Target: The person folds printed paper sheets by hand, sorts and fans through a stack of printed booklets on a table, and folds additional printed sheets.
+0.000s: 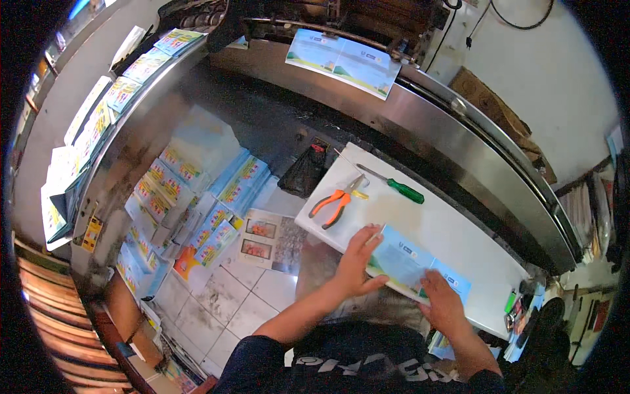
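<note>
A light blue printed sheet (pixel 400 253) with green along its near side lies on the white board in front of me, possibly on top of others. Against its left end rests my left hand (pixel 357 262), fingers stretched out and thumb apart. My right hand (pixel 443 299) grips the near edge toward the right, fingertips bent over the print. Further left on the board are pliers (pixel 336 199) with orange and black handles. A screwdriver (pixel 403 190) with a green handle lies at the board's far side.
A metal machine ledge (pixel 446 121) curves behind the white board (pixel 312 210), bearing another blue printed sheet (pixel 342 61). Stacks of colourful printed booklets (pixel 164 190) fill the left side. A black bag (pixel 303 172) sits beside the board; a green marker (pixel 510 301) is at its right end.
</note>
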Demonstrator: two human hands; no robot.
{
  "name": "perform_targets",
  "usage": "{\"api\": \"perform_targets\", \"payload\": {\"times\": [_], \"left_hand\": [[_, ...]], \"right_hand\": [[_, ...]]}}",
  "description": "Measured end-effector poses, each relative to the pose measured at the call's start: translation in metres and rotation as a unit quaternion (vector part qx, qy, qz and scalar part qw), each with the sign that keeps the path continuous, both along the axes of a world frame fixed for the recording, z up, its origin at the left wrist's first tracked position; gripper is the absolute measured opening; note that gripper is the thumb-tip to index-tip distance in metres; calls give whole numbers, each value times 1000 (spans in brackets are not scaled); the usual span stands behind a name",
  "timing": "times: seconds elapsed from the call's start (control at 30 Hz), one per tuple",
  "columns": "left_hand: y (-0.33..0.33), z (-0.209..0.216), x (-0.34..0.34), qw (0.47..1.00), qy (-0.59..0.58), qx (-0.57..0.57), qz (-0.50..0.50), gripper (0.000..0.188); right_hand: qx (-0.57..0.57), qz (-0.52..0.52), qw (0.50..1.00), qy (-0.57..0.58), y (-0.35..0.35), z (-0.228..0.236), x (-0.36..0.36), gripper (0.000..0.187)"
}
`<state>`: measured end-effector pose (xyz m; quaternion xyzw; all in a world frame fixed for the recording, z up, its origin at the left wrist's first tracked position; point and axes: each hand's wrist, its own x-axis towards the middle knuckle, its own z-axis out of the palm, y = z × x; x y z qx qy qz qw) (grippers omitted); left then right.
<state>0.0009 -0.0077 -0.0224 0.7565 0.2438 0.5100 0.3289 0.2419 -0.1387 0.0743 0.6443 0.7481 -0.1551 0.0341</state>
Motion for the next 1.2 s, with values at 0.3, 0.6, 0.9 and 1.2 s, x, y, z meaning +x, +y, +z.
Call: {"api": "perform_targets", "payload": {"times": [0.3,0.6,0.9,1.2], "left_hand": [[5,-2,-3,998,-56,-7,-11,90],[10,-2,-2,997,-71,13,-13,89],[1,12,-2,995,102,-11,7,82],[1,17,3,979,203,4,9,76]], "right_hand": [[-92,-7,994,-56,20,35,-24,77],[-131,-70,986,74,35,63,28,27],[538,-162,820,-114,164,205,133,38],[374,18,908,-189,212,66,124,40]]}}
